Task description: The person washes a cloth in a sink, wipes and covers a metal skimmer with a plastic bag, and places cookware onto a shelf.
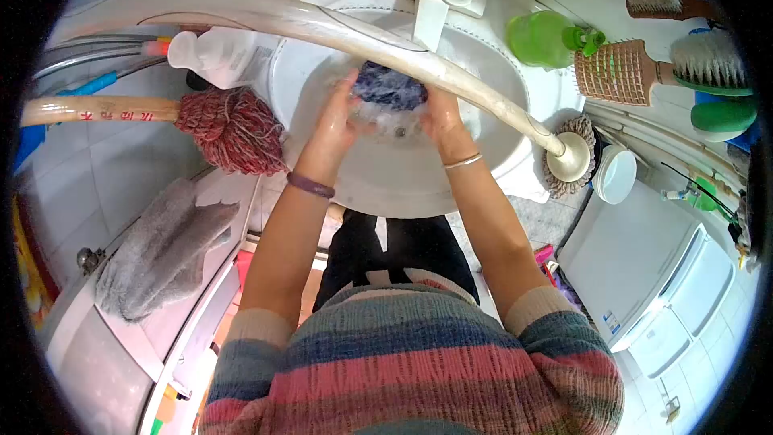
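A dark blue wet cloth [390, 87] is held between my two hands under the faucet [439, 0], over the white sink basin [322, 169]. My left hand [338, 117] grips its left end, and my right hand [440, 115] has its right end, partly behind a pale pole. Water and suds surround the cloth, and the drain shows just below it. A purple bangle is on my left wrist, a silver one on my right.
A long pale pole [354, 28] crosses above the basin, ending in a mop head [573, 157]. Left are a red mop [229, 129] and a grey towel [165, 250]. Right are a green bottle [543, 39], brushes and a white washing machine [628, 250].
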### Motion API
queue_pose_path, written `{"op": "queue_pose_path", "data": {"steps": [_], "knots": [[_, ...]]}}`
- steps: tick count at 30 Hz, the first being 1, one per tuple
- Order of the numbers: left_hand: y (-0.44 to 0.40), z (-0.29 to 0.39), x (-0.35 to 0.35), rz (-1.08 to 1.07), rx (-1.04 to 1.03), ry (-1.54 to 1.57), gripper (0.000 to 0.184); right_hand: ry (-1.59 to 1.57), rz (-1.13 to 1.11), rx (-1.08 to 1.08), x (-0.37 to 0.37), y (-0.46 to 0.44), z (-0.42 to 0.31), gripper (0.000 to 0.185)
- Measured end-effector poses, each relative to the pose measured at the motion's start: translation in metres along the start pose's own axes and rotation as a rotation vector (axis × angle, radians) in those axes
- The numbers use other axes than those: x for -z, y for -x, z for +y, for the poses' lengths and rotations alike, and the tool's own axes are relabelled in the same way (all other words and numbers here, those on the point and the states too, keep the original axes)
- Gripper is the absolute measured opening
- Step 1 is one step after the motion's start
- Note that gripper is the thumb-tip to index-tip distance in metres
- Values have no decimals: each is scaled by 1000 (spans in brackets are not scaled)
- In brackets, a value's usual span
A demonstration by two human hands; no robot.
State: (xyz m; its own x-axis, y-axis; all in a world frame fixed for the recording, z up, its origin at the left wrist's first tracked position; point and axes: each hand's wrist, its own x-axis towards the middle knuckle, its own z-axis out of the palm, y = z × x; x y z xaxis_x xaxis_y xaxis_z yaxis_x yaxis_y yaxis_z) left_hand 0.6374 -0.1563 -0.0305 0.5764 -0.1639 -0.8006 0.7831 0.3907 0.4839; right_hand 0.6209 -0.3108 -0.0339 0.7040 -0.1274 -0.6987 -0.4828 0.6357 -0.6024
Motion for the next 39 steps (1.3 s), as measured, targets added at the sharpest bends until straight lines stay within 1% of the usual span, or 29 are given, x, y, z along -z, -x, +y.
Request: {"op": "queue_pose_path", "data": {"steps": [1,3,5,6,7,9,11,12,13,15,16,18,19,20,22,23,24,27,28,30,31,32,33,34,35,36,39], "knots": [[-3,-2,-11,108,54,75,54,9,-135,62,9,-9,11,40],[-26,-7,-9,-93,133,229,54,36,-244,137,4,-1,25,33],[-36,-21,-8,-138,-130,139,51,356,-275,504,-9,9,38,29],[-54,-32,2,-206,-118,189,47,518,-287,683,-15,14,43,27],[-63,-36,4,-273,-103,237,45,569,-291,800,-24,19,37,24],[-64,-46,-2,-162,-85,289,39,843,-123,963,-17,-6,53,32],[-48,-48,-21,-42,-72,341,34,672,-181,755,-1,-48,57,23],[-43,-48,-24,16,-66,363,31,700,-144,748,8,-59,58,21],[-45,-48,-20,-33,-98,319,31,728,-107,740,16,-69,57,20],[-47,-51,-6,-124,-160,251,33,1034,90,898,36,-78,57,20],[-29,-38,-6,-43,-90,208,47,1066,133,818,46,-81,52,24],[-2,-16,-5,59,-31,61,55,1117,228,658,57,-82,41,37],[4,-10,-1,108,0,-13,60,1252,143,829,54,-76,44,30],[-10,-18,13,151,25,-17,69,1397,54,936,52,-64,51,33],[-5,-14,11,133,17,-87,66,1566,-21,955,53,-54,53,36],[-2,-13,11,123,16,-124,64,1588,-1,867,59,-56,49,36],[-3,-13,13,96,17,-177,71,1608,17,784,58,-55,43,37],[-14,-18,20,65,134,-55,69,1425,-167,608,42,-41,30,34],[-4,-11,10,-52,180,42,64,1190,-229,494,24,-18,26,30],[-29,-31,27,-244,91,244,57,805,-380,650,4,19,40,23],[-37,-36,32,-339,43,343,56,825,-454,707,-13,49,27,22],[-23,-30,25,-532,50,426,52,813,-468,684,-21,63,30,21],[-15,-26,22,-634,25,446,51,791,-453,732,-26,68,36,21],[-9,-27,20,-657,-20,438,50,767,-436,779,-31,70,43,20],[-5,-31,20,-624,-74,414,49,740,-419,823,-34,73,48,20],[-3,-35,23,-583,-115,394,48,818,-360,869,-41,78,45,22],[-15,-51,32,-444,-200,294,45,892,-257,937,-41,51,55,20]]}}
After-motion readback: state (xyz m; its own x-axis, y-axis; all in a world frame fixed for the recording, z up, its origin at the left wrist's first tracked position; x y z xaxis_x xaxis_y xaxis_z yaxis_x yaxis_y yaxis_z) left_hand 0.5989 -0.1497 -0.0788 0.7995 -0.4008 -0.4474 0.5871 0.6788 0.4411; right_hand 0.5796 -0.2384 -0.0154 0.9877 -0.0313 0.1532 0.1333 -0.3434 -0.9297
